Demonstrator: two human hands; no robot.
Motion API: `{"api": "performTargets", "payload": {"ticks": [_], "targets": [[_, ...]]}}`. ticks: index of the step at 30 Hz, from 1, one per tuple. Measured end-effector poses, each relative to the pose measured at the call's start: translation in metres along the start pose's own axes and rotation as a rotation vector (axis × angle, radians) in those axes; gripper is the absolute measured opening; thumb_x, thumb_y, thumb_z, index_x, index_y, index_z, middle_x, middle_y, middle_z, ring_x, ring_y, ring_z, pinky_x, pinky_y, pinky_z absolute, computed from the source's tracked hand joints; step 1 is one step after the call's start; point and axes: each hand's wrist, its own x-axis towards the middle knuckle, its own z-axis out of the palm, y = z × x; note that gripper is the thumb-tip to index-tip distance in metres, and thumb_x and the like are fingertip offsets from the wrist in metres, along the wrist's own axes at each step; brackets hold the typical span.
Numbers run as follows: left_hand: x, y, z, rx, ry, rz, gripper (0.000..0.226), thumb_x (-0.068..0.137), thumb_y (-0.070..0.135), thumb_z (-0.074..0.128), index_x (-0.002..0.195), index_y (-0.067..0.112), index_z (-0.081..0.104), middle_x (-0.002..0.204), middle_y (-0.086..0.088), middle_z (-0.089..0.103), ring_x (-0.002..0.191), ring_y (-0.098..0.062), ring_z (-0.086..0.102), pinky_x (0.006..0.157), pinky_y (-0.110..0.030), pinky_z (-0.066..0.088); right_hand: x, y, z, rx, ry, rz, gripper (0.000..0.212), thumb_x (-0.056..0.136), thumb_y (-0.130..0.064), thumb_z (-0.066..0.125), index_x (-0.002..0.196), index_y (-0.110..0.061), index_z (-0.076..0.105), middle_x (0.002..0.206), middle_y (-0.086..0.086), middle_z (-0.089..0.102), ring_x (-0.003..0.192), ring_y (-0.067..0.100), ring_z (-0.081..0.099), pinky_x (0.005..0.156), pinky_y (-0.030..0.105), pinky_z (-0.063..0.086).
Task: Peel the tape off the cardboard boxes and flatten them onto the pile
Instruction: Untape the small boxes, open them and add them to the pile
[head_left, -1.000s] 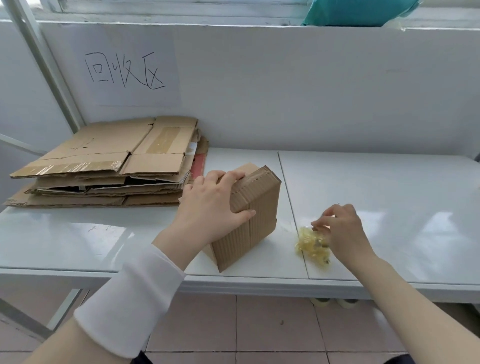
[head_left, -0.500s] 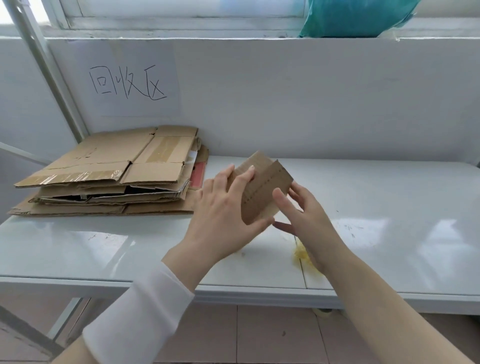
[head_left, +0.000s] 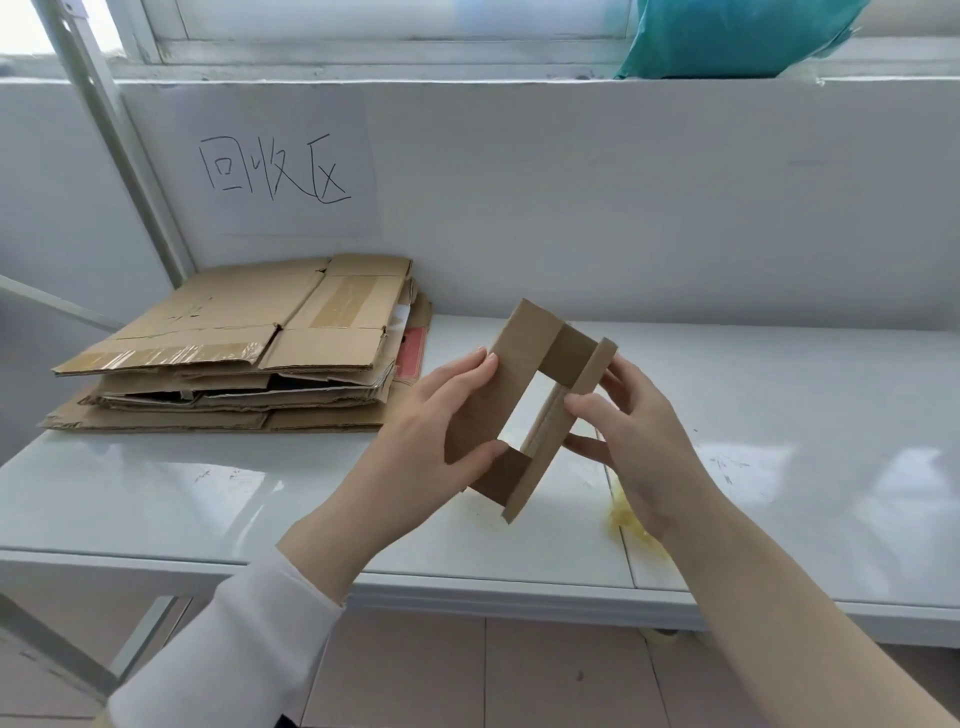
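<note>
A small brown cardboard box (head_left: 524, 358) is held up above the white table (head_left: 208, 499), open at both ends so I look through it. My left hand (head_left: 441, 431) grips its left wall, thumb on the near side and fingers behind. My right hand (head_left: 628, 431) pinches the right wall near its middle. A crumpled wad of yellowish tape (head_left: 631, 522) lies on the table under my right wrist, partly hidden by it. The pile of flattened cardboard (head_left: 234, 358) sits at the back left of the table.
A white partition wall (head_left: 623, 208) with a handwritten paper sign (head_left: 275, 171) stands behind the table. A teal bag (head_left: 727, 36) rests on the ledge above. A slanted metal frame bar (head_left: 114, 140) runs at the left. Tiled floor lies below the table's front edge.
My right hand left the tape wad on the table and came up to the box. Both hands lifted the box off the table and spread it open.
</note>
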Motion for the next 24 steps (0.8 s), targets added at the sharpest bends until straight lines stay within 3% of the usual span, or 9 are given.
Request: {"api": "performTargets", "payload": {"ticks": [3, 6, 8, 10, 12, 15, 18, 21, 24], "targets": [[-0.002, 0.004, -0.003, -0.057, 0.070, -0.027, 0.053, 0.085, 0.023, 0.049, 0.137, 0.026, 0.040, 0.130, 0.023, 0.045, 0.116, 0.015, 0.042, 0.099, -0.016, 0.041, 0.001, 0.001, 0.001, -0.015, -0.024, -0.009, 0.049, 0.086, -0.010, 0.054, 0.133, -0.020, 0.044, 0.132, -0.001, 0.051, 0.107, 0.013, 0.058, 0.085, 0.035, 0.055], [-0.001, 0.008, -0.011, -0.103, 0.189, -0.027, 0.040, 0.093, 0.010, 0.037, 0.131, 0.019, 0.046, 0.104, 0.032, 0.049, 0.084, 0.024, 0.050, 0.070, 0.001, 0.037, 0.002, 0.002, 0.000, 0.014, -0.045, -0.013, 0.063, 0.081, -0.017, 0.056, 0.138, -0.028, 0.034, 0.134, 0.002, 0.049, 0.112, 0.021, 0.056, 0.081, 0.037, 0.056], [0.001, 0.009, -0.019, -0.059, 0.268, -0.010, 0.036, 0.095, 0.009, 0.034, 0.126, 0.020, 0.049, 0.100, 0.026, 0.054, 0.072, 0.021, 0.052, 0.062, 0.001, 0.036, 0.000, 0.001, 0.000, -0.001, -0.026, -0.069, 0.071, 0.087, -0.005, 0.051, 0.140, -0.043, 0.020, 0.138, -0.004, 0.040, 0.111, 0.015, 0.056, 0.085, 0.032, 0.054], [0.004, 0.006, -0.030, -0.018, 0.333, -0.012, 0.034, 0.097, 0.007, 0.035, 0.126, 0.016, 0.050, 0.095, 0.017, 0.059, 0.061, 0.013, 0.052, 0.057, -0.003, 0.036, -0.004, 0.000, -0.001, -0.157, 0.015, -0.214, 0.075, 0.087, 0.001, 0.050, 0.136, -0.047, 0.021, 0.141, -0.011, 0.035, 0.118, 0.003, 0.047, 0.091, 0.023, 0.049], [0.008, 0.005, -0.043, 0.044, 0.361, 0.033, 0.035, 0.096, 0.005, 0.039, 0.126, 0.014, 0.053, 0.086, 0.012, 0.062, 0.064, -0.001, 0.052, 0.061, -0.010, 0.038, -0.006, -0.002, -0.005, -0.272, 0.029, -0.395, 0.063, 0.085, -0.014, 0.055, 0.133, -0.046, 0.029, 0.137, -0.027, 0.036, 0.126, -0.004, 0.036, 0.102, 0.024, 0.041], [0.014, 0.008, -0.060, 0.116, 0.270, 0.138, 0.034, 0.094, 0.007, 0.047, 0.121, 0.024, 0.059, 0.075, 0.019, 0.064, 0.066, -0.003, 0.055, 0.061, -0.008, 0.039, -0.001, -0.014, -0.012, -0.519, -0.011, -0.570, 0.056, 0.079, -0.046, 0.047, 0.133, -0.044, 0.033, 0.135, -0.038, 0.032, 0.136, -0.003, 0.021, 0.109, 0.018, 0.025], [0.020, 0.010, -0.071, -0.036, 0.135, 0.036, 0.035, 0.094, 0.012, 0.050, 0.104, 0.043, 0.063, 0.078, 0.023, 0.064, 0.065, 0.001, 0.053, 0.057, -0.007, 0.036, 0.006, -0.035, -0.014, -0.543, -0.140, -0.541, 0.053, 0.076, -0.062, 0.048, 0.124, -0.041, 0.049, 0.132, -0.038, 0.037, 0.135, -0.006, 0.023, 0.099, -0.001, 0.021], [0.026, 0.007, -0.071, -0.213, 0.072, -0.089, 0.032, 0.094, 0.013, 0.050, 0.091, 0.041, 0.066, 0.081, 0.014, 0.069, 0.069, -0.002, 0.058, 0.065, -0.015, 0.043, 0.009, -0.043, -0.008, -0.436, -0.247, -0.548, 0.052, 0.083, -0.068, 0.036, 0.099, -0.029, 0.067, 0.132, -0.018, 0.052, 0.135, 0.004, 0.029, 0.103, 0.010, 0.025], [0.026, 0.005, -0.064, -0.361, -0.016, -0.138, 0.034, 0.092, 0.006, 0.051, 0.084, 0.035, 0.067, 0.069, 0.022, 0.066, 0.062, 0.006, 0.056, 0.062, -0.009, 0.042, 0.006, -0.041, 0.003, -0.441, -0.273, -0.630, 0.050, 0.090, -0.060, 0.030, 0.091, -0.027, 0.068, 0.123, -0.012, 0.059, 0.129, 0.014, 0.037, 0.102, 0.020, 0.029]]}}
